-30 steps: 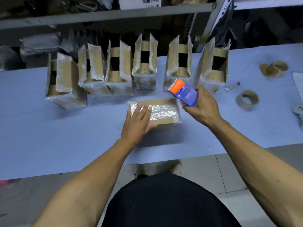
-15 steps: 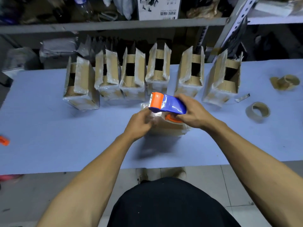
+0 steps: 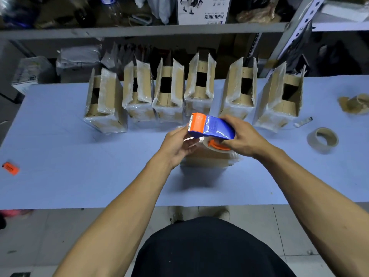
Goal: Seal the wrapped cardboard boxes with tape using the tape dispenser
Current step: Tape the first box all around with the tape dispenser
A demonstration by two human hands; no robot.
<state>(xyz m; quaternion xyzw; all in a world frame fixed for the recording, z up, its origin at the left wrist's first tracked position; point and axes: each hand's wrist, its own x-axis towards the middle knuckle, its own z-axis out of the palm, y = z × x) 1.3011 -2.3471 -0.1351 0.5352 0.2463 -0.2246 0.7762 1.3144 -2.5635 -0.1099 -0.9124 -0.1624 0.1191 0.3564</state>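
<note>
Gripping the blue and orange tape dispenser (image 3: 211, 126) from its right end, the right hand (image 3: 244, 137) has its fingers curled round the blue body and the roll of clear tape beneath. The dispenser is held in the air, orange toothed cutter end pointing left, above a wrapped cardboard box (image 3: 209, 156) lying flat near the middle of the table (image 3: 79, 176). The left hand (image 3: 176, 145) meets the cutter end from below, fingers bent and thumb up against the orange part; whether it pinches the tape end cannot be told. Six wrapped cardboard boxes (image 3: 168, 90) stand in a row along the far edge, flaps open upward. A spent tape roll (image 3: 322, 139) lies toward the right edge, with a crumpled cardboard core (image 3: 354, 102) beyond it. A small orange tag (image 3: 11, 168) lies near the left edge.
</note>
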